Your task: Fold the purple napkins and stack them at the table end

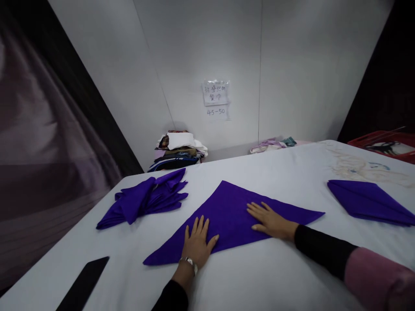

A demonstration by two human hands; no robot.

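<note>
A purple cloth napkin (228, 211) lies folded into a wide triangle on the white-covered table, its top corner pointing away from me. My left hand (198, 242), with a watch on its wrist, rests flat on the napkin's left half, fingers spread. On the right half lies my right hand (269, 221), palm down and fingers stretched out. Neither hand grips the cloth. To the left is a loose, rumpled heap of purple napkins (142, 198). Neatly folded purple napkins (369, 201) lie flat to the right.
A black flat strip (84, 283) lies at the table's (129, 268) near left. Behind the far edge are a stack of folded clothes (178, 151) and more cloth (269, 145) by the wall. A red basket (385, 141) stands at far right. A handwritten sign (216, 99) hangs on the wall.
</note>
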